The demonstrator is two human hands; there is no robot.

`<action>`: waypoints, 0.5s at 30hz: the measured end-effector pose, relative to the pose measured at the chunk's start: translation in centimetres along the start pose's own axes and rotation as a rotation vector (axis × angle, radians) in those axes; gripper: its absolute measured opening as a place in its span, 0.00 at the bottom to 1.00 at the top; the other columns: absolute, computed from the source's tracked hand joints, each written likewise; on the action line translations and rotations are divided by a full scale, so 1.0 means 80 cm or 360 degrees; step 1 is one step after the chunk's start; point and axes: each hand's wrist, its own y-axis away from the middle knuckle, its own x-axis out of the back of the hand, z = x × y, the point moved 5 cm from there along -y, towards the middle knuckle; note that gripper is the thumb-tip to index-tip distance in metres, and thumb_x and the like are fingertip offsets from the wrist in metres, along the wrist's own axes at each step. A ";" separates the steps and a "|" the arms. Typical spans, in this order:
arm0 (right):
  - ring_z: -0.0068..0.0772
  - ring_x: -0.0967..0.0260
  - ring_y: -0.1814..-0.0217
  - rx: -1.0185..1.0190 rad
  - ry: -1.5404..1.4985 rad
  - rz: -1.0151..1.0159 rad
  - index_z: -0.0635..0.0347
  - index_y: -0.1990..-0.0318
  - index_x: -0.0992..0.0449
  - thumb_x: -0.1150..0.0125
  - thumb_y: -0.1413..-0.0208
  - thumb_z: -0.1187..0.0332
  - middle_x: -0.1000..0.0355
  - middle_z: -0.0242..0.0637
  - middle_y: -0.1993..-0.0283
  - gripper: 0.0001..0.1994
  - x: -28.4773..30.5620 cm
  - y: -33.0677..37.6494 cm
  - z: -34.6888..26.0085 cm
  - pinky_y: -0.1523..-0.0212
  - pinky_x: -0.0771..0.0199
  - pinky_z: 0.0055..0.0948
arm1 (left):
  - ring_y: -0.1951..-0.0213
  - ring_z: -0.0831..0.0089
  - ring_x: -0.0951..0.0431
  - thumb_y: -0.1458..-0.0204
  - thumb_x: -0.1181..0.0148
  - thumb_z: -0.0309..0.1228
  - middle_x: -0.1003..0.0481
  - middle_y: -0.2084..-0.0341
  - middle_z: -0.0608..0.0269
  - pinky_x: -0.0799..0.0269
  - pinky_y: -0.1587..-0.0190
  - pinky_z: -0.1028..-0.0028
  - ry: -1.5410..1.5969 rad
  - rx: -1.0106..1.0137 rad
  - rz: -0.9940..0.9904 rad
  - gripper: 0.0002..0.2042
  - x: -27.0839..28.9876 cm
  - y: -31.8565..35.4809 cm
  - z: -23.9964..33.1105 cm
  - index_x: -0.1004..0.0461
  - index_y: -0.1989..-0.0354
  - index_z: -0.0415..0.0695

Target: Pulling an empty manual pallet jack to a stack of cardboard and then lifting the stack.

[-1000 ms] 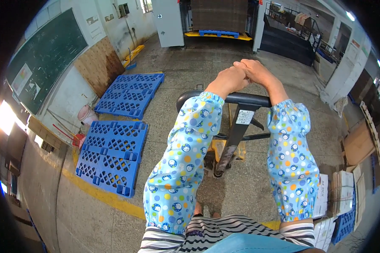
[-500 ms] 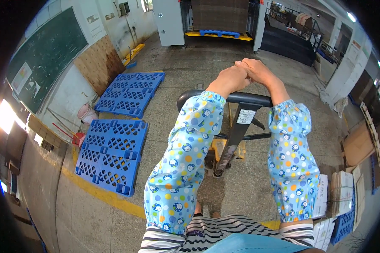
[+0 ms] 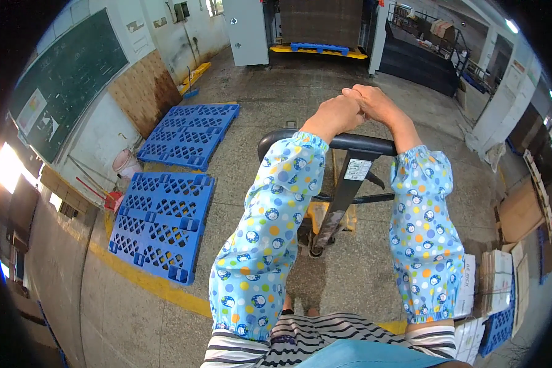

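My left hand (image 3: pixel 332 118) and right hand (image 3: pixel 376 104): clenched together, upper centre, near black pallet-jack handle (image 3: pixel 369 145). Blue plastic pallets (image 3: pixel 172 221): two, left of frame.

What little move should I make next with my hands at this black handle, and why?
I'd probably part your left hand and right hand and close each around the black handle: they meet just past its bar, with neither seen gripping it, so you'd likely have little control of the yellow pallet truck.
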 end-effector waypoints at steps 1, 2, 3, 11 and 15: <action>0.45 0.33 0.71 0.0004 -0.0013 0.0005 0.63 0.74 0.29 0.59 0.44 0.45 0.30 0.47 0.73 0.27 -0.001 0.000 -0.001 0.68 0.36 0.39 | 0.61 0.55 0.26 0.54 0.44 0.38 0.25 0.66 0.49 0.31 0.57 0.60 -0.0003 -0.0003 0.0000 0.14 0.000 0.000 0.000 0.24 0.64 0.42; 0.45 0.33 0.71 0.0007 -0.0026 0.0009 0.63 0.74 0.29 0.60 0.44 0.45 0.30 0.47 0.73 0.27 -0.001 0.000 -0.001 0.68 0.36 0.39 | 0.61 0.55 0.26 0.54 0.44 0.38 0.25 0.66 0.49 0.31 0.57 0.60 -0.0003 -0.0001 0.0000 0.14 0.000 0.000 -0.001 0.24 0.64 0.42; 0.45 0.33 0.71 0.0008 -0.0028 0.0008 0.63 0.74 0.29 0.60 0.44 0.45 0.30 0.47 0.73 0.27 -0.002 0.000 -0.002 0.68 0.36 0.39 | 0.61 0.55 0.26 0.54 0.44 0.38 0.25 0.66 0.49 0.31 0.57 0.60 -0.0011 -0.0001 -0.0005 0.14 0.000 0.000 -0.002 0.25 0.64 0.41; 0.42 0.33 0.72 -0.0063 -0.0042 -0.0010 0.62 0.74 0.29 0.59 0.44 0.45 0.30 0.45 0.74 0.26 -0.002 0.000 0.002 0.68 0.36 0.37 | 0.61 0.54 0.25 0.54 0.44 0.38 0.25 0.66 0.48 0.31 0.57 0.61 0.0008 -0.0006 0.0011 0.14 -0.001 -0.001 -0.001 0.24 0.65 0.41; 0.42 0.33 0.72 -0.0031 -0.0028 -0.0002 0.62 0.74 0.29 0.60 0.44 0.44 0.30 0.45 0.74 0.27 -0.002 -0.001 0.000 0.68 0.36 0.37 | 0.62 0.54 0.25 0.55 0.45 0.38 0.25 0.67 0.48 0.30 0.57 0.61 -0.0008 -0.0007 0.0012 0.14 -0.001 -0.001 -0.002 0.24 0.65 0.42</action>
